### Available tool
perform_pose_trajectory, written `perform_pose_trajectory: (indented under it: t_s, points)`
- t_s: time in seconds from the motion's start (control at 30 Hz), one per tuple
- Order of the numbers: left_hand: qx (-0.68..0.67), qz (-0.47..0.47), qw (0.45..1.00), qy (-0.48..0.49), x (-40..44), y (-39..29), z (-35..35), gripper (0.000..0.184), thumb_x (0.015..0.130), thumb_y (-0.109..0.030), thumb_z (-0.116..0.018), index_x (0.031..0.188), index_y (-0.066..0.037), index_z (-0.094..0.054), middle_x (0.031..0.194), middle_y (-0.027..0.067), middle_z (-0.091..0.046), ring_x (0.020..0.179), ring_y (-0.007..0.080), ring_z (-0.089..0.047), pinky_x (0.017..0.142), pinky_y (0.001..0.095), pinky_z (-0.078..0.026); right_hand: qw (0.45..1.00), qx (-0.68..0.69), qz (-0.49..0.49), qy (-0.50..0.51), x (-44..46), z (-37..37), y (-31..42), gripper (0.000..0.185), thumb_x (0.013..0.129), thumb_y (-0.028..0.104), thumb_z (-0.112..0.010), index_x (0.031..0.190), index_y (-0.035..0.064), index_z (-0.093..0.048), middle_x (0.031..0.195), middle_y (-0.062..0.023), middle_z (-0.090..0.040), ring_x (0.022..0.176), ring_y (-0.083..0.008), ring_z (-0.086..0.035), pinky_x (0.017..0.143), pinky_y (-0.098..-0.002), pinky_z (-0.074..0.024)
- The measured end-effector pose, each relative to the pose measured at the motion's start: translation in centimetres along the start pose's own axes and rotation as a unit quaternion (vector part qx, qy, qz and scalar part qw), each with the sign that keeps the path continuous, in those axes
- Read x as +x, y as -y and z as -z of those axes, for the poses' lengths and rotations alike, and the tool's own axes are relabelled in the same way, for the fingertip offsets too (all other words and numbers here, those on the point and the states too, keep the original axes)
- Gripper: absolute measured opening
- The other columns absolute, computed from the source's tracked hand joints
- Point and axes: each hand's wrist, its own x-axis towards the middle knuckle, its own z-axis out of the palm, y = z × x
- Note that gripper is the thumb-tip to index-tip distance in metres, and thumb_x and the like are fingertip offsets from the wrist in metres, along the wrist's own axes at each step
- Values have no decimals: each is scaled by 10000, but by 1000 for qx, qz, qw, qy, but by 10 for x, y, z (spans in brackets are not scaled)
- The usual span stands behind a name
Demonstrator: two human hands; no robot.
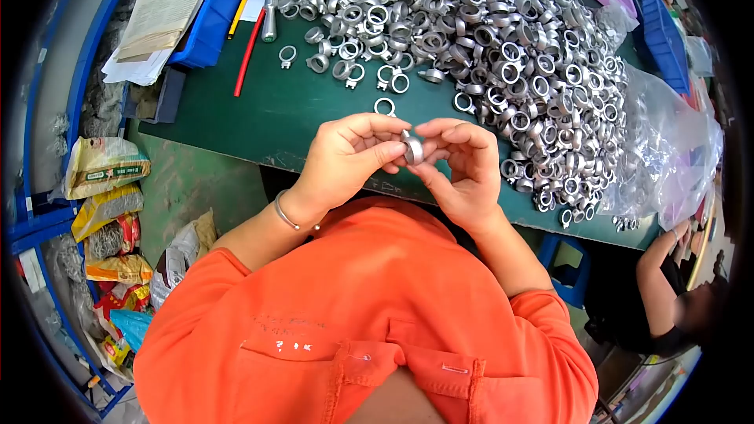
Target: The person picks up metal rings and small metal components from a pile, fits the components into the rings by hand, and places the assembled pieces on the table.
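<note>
A small grey metal ring (414, 151) with a stub on its rim is held up between my two hands, near the table's front edge. My left hand (339, 151) pinches it from the left with thumb and fingers. From the other side, the thumb and forefinger of my right hand (469, 166) close on the same ring, its other fingers curled. Just beyond my fingers a loose ring (384, 107) lies flat on the green table (259, 129). Behind it spreads a large heap of similar metal rings (471, 23).
A red pencil (250, 53), a yellow pencil (237, 17) and a metal-handled tool (270, 12) lie at the back left beside a blue bin (212, 16). Plastic bags (667, 141) cover the right end. A person's arm (656, 283) is at far right. Shelving with sacks (106, 166) stands left.
</note>
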Motion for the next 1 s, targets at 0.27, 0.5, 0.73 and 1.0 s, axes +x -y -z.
perform_pose_trajectory:
  t_s: [0.27,0.5,0.73,1.0]
  points:
    - [-5,-26,999,-36,-2,13,15,209,822,33,-567,1031,30,-559,896,78,-612,785,114,-599,674,226,-508,963,-258,51,53,25,5,6,190,696,-62,-643,860,12,-580,829,-110,-578,783,-255,-578,645,-290,-469]
    - [91,-25,993,-66,-6,9,24,217,809,67,-521,1018,20,-556,848,44,-574,734,98,-585,641,212,-496,870,-474,-46,128,51,-10,-27,226,757,120,-617,967,44,-581,852,-127,-539,831,-308,-542,676,-385,-461]
    - [-206,113,972,-19,-7,8,36,239,787,40,-482,1017,-22,-477,913,69,-532,790,141,-569,574,229,-491,930,-260,-234,110,47,3,-22,177,756,27,-620,930,6,-595,770,-101,-574,699,-205,-592,610,-310,-477]
    - [-114,153,981,23,-1,9,18,138,876,-150,-550,854,-14,-554,711,25,-558,568,81,-526,483,179,-431,966,51,-250,-33,24,-1,-4,170,741,-72,-641,901,-23,-613,857,-62,-597,796,-123,-596,678,-229,-520]
